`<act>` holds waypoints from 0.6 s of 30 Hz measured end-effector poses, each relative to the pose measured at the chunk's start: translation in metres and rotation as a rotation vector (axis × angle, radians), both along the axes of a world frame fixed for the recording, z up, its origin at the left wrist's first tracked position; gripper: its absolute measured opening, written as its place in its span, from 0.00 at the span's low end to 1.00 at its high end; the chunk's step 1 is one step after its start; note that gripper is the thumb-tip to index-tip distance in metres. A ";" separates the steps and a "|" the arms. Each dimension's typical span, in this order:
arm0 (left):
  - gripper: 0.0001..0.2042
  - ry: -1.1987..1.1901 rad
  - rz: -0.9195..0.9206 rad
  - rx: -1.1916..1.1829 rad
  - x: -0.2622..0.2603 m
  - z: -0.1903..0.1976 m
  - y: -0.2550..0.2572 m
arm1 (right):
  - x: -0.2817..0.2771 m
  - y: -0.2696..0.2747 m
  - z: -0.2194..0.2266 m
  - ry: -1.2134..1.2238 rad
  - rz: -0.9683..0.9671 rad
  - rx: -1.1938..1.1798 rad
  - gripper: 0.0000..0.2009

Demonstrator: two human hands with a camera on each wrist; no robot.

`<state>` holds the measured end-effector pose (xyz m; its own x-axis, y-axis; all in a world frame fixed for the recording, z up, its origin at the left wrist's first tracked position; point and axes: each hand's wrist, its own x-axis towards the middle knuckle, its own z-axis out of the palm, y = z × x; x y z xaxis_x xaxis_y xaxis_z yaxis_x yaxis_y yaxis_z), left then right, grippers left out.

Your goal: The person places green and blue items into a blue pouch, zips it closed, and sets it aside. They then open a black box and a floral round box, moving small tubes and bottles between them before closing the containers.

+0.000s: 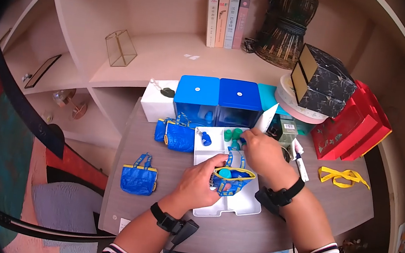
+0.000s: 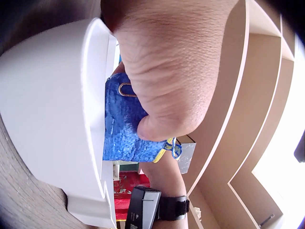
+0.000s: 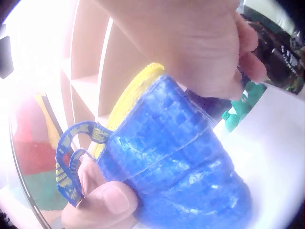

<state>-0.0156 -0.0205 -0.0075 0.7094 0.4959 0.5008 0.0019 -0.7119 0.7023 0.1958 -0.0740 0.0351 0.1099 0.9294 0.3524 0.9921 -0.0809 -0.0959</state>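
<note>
My left hand grips a small blue woven bag by its side, thumb against the outside in the left wrist view. The bag's yellow-zippered mouth gapes upward, showing a teal round piece and blue pieces inside. Beyond it, my right hand reaches down into the white compartment tray, its curled fingertips pinching a small blue piece that is mostly hidden. Small green pieces lie beside those fingertips. In another compartment of the tray is a blue piece with a chain.
Another small blue bag lies at left, with more blue bags behind it. Blue boxes and a white box line the back. At right are a red gift bag, a yellow ribbon and a white tube.
</note>
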 end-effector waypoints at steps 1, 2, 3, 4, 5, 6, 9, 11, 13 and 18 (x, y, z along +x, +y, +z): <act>0.35 0.017 0.008 -0.005 -0.001 0.001 0.000 | -0.001 0.000 0.000 0.002 -0.006 0.002 0.09; 0.35 0.033 0.020 -0.010 -0.001 0.002 -0.001 | -0.003 0.001 0.000 -0.018 0.006 -0.089 0.09; 0.35 0.035 0.021 -0.008 -0.001 0.002 -0.001 | -0.004 0.002 -0.001 -0.038 0.020 -0.180 0.09; 0.35 0.041 0.023 -0.004 -0.002 0.002 0.000 | -0.003 0.005 -0.004 -0.059 0.055 -0.163 0.10; 0.35 0.046 0.026 0.001 -0.002 0.003 0.000 | -0.002 0.006 -0.007 -0.057 0.056 -0.163 0.10; 0.35 0.048 0.027 0.000 -0.003 0.003 0.000 | -0.002 0.007 -0.008 -0.053 0.089 -0.165 0.10; 0.37 0.071 0.021 -0.012 -0.003 0.004 0.000 | 0.000 0.008 -0.008 -0.055 0.128 -0.165 0.10; 0.38 0.082 0.037 -0.006 -0.003 0.006 0.000 | -0.003 0.009 -0.005 -0.060 0.137 -0.162 0.10; 0.38 0.074 0.033 -0.008 -0.003 0.005 0.000 | -0.008 0.007 0.001 -0.153 0.026 -0.204 0.10; 0.35 0.035 0.014 0.010 -0.002 0.002 0.001 | -0.009 0.009 -0.001 -0.202 -0.056 -0.233 0.12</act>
<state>-0.0180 -0.0193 -0.0057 0.7192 0.5011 0.4813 0.0363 -0.7189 0.6942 0.1872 -0.0653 0.0345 0.1128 0.9822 0.1503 0.9826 -0.1328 0.1301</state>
